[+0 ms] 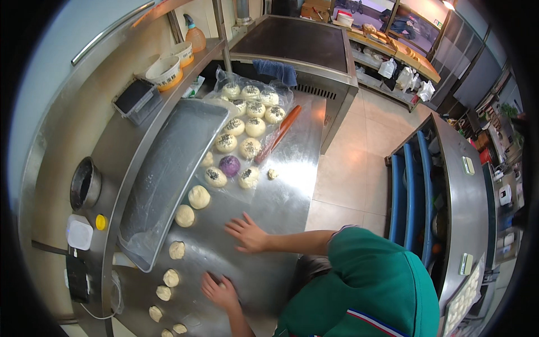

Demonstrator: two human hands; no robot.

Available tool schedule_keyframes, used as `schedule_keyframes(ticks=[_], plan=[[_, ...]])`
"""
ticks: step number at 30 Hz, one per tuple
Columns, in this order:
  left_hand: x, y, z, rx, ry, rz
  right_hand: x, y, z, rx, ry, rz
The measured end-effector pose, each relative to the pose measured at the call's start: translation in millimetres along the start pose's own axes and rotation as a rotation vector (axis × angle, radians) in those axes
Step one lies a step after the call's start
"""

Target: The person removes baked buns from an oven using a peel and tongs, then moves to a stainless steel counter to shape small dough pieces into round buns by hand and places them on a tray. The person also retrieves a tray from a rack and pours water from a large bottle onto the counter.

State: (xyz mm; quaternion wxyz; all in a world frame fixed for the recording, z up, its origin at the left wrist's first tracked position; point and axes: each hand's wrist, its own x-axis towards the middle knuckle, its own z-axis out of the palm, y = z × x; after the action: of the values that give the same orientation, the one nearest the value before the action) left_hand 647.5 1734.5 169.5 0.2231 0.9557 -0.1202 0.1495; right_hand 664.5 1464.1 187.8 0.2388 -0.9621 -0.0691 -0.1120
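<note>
My right hand (247, 233) hovers over or rests on the steel table (264, 202), palm down with fingers spread, holding nothing visible. Lower in the picture, my left hand (220, 289) is palm down at the tabletop, thumb apart from the fingers; its palm side is hidden. Two smooth dough balls (199, 197) lie beyond my right hand. Left of my hands, several rougher dough pieces (171, 277) form a loose row. Farther off, several round buns topped with dark seeds (255, 128) sit on plastic film around a purple dough ball (229, 166). A reddish-brown rolling pin (279, 135) lies beside them.
A large metal tray (185, 135) lined with plastic stands along the table's left side, under a shelf with tubs (164, 73) and a spray bottle (195, 36). A blue cloth (275, 72) hangs from the unit behind. Blue trays (412, 191) fill a rack at right.
</note>
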Motion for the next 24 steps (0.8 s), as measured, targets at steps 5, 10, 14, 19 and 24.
schedule_keyframes(ticks=[5,10,14,19,24], plan=[[-38.1,23.5,5.0,0.09,-0.159,0.263,-30.7,-19.4,25.0,-0.101,-0.221,-0.328],[-111.9,-7.1,-41.4,0.013,-0.131,0.396,-112.3,37.8,-21.7,0.119,-0.234,-0.258],[-18.2,-6.0,-2.6,-0.067,0.0,0.135,-21.0,37.5,2.8,0.051,-0.015,-0.224],[-29.2,33.6,20.6,-0.227,-0.131,0.122,4.6,-8.9,33.2,0.205,-0.054,-0.355],[-101.7,12.0,-33.6,0.007,-0.099,0.144,-73.8,35.7,-35.3,0.313,-0.173,-0.291]])
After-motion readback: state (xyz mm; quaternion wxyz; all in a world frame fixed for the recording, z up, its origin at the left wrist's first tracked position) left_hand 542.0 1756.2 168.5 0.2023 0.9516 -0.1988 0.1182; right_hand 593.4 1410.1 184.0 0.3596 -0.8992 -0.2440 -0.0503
